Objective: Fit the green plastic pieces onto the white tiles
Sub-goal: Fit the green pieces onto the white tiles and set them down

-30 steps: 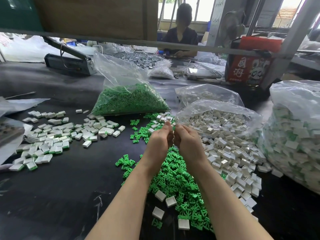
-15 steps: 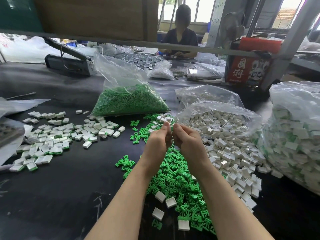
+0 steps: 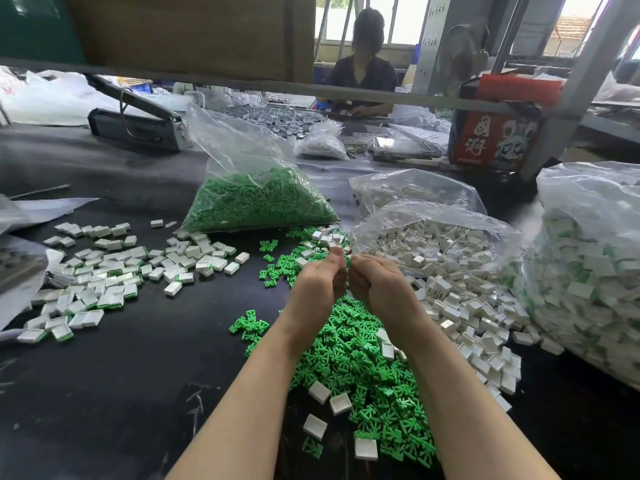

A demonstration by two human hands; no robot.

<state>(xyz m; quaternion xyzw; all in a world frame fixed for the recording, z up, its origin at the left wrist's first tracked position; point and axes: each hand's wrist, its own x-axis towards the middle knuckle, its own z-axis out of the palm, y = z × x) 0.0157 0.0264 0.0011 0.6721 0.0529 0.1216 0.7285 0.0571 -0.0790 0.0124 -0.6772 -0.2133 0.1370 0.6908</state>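
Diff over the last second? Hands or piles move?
Barely any change. The left hand and right hand stay raised together over the loose green pieces, fingertips meeting on something small I can't make out; nothing picked up or let go. The finished tiles, white tiles and bag of green pieces are unmoved.

Matt green plastic pieces, glossy white tiles, clear crinkled plastic bag, matt black tabletop
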